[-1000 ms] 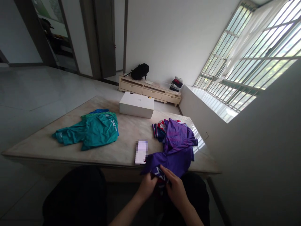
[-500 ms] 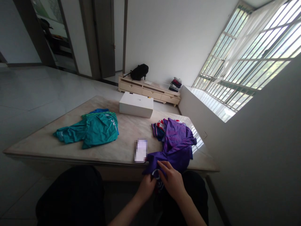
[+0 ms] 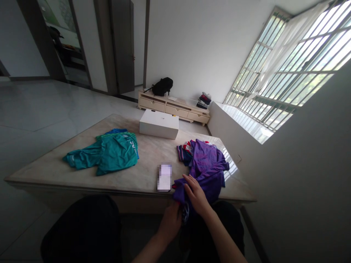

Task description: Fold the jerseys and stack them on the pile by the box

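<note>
A purple garment lies at the table's right side, over red-and-white and dark striped cloth. Its near part hangs over the front edge, between my hands. My left hand is closed on the hanging purple cloth, below the table edge; its fingertips are partly hidden. My right hand lies on top of the purple cloth, fingers stretched forward and slightly apart. Left of the hands, a phone-like object, pixelated, rests near the edge. Teal garments with some blue cloth beneath are at the left.
A white box stands at the table's far edge. Beyond it, a low cabinet holds a black backpack and a stack of folded clothes. My knees are below the front edge.
My right hand has shifted slightly forward along the purple cloth. My left hand has turned a little, and the near end of the cloth has moved slightly right.
</note>
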Demonstrator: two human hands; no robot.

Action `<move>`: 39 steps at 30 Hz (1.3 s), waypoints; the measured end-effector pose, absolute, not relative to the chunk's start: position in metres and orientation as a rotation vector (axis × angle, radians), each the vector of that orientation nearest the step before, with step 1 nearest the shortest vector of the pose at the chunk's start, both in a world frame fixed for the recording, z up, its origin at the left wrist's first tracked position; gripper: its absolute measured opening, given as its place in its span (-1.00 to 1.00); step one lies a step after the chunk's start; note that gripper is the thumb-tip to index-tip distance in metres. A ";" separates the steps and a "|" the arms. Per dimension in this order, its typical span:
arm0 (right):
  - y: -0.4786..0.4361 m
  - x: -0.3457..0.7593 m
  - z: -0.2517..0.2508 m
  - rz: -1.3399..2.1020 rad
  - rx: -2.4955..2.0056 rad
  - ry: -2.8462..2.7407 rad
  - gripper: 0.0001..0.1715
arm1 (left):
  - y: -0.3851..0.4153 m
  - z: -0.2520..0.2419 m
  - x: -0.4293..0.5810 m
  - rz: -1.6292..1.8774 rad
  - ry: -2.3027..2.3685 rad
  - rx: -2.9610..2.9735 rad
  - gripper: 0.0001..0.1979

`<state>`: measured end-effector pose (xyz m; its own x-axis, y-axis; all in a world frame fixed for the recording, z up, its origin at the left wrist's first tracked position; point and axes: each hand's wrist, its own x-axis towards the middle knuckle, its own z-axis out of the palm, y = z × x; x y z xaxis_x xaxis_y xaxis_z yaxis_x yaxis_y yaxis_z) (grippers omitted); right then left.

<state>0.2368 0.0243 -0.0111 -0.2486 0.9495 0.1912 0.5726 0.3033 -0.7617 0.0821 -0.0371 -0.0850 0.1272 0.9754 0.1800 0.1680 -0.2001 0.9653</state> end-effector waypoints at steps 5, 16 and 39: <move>0.045 0.245 -0.014 0.890 -1.317 -1.965 -0.35 | -0.038 -0.084 0.081 1.260 1.023 1.608 -0.39; 0.045 0.239 -0.002 1.082 -1.268 -2.029 -0.21 | -0.042 -0.103 0.079 1.262 1.063 1.653 -0.32; 0.061 0.247 0.017 1.130 -1.203 -1.994 -0.54 | -0.031 -0.078 0.083 1.495 1.094 1.323 -0.56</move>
